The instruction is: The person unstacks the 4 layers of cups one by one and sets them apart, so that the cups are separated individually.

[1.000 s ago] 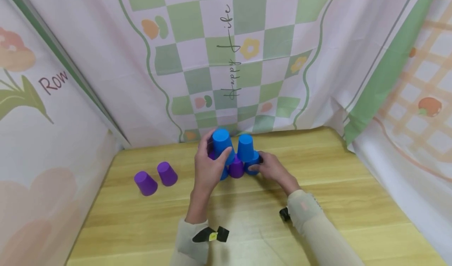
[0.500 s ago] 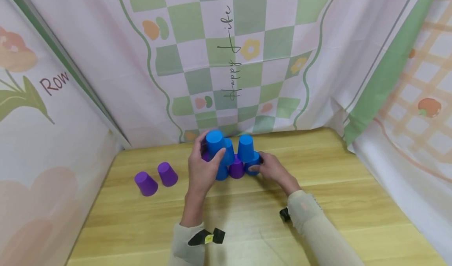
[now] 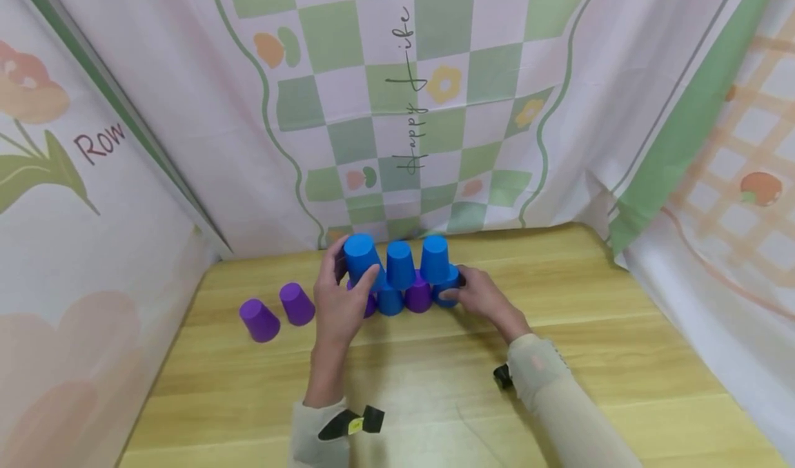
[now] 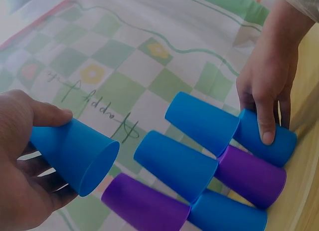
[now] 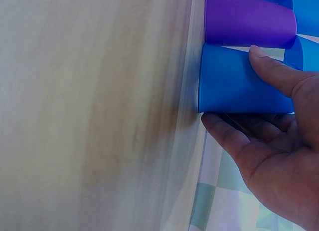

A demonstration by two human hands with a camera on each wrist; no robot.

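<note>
My left hand [image 3: 338, 306] holds an upside-down blue cup [image 4: 82, 153] between thumb and fingers, raised over the left end of a cup stack. The bottom row alternates colours: a purple cup [image 4: 147, 203], a blue cup [image 3: 390, 302], another purple cup [image 3: 419, 297] and, on the right end, a blue cup [image 5: 239, 81]. Two blue cups, one in the middle [image 3: 400, 266] and one farther right [image 3: 435, 261], stand upside down on that row. With the thumb in front and the fingers along the outer side, my right hand [image 3: 487, 297] grips the right-end blue cup.
Two purple cups, a nearer one [image 3: 259, 321] and a farther one [image 3: 297, 304], stand upside down on the wooden table [image 3: 435, 392], left of the stack. A checkered curtain [image 3: 397, 109] hangs right behind the table's back edge.
My left hand has moved left with its blue cup, from in front of the middle upper cup to above the left-end purple cup. The right hand keeps its place.
</note>
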